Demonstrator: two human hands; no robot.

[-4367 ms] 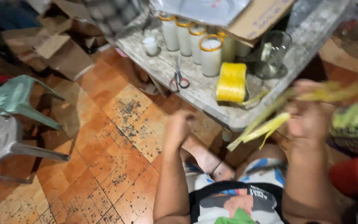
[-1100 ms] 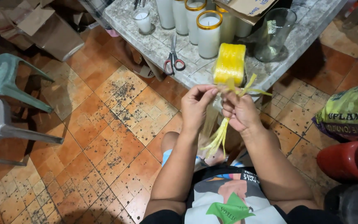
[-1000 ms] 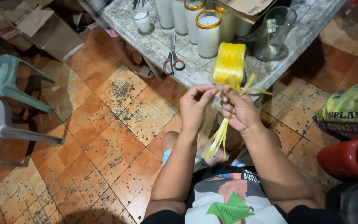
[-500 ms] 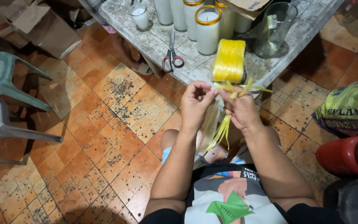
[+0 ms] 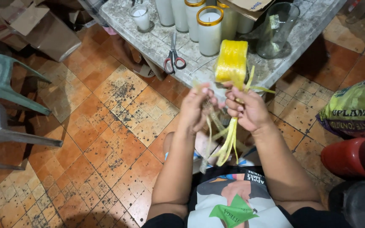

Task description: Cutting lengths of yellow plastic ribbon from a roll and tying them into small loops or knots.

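Observation:
My left hand [image 5: 196, 109] and my right hand [image 5: 245, 110] are raised close together in front of the table edge. Both pinch a bundle of yellow plastic strips [image 5: 229, 139] whose loose ends hang down over my lap. A few strip ends stick up past my right fingers. Just beyond my hands a roll of yellow plastic twine [image 5: 232, 61] lies on the worn grey table [image 5: 148, 38]. Red-handled scissors [image 5: 173, 57] rest on the table left of the roll.
Glass candles, one gold-rimmed [image 5: 210, 29], a small one [image 5: 141, 17], and a clear glass jar [image 5: 277, 29] stand on the table. Plastic chairs [image 5: 5, 88] are at left, cardboard [image 5: 34, 21] top left. A green-yellow sack [image 5: 355, 109] and a red container [image 5: 347, 156] sit at right.
My right hand swung in from the far right, and both hands closed together on the strips. In the last second they have shifted slightly while working the bundle.

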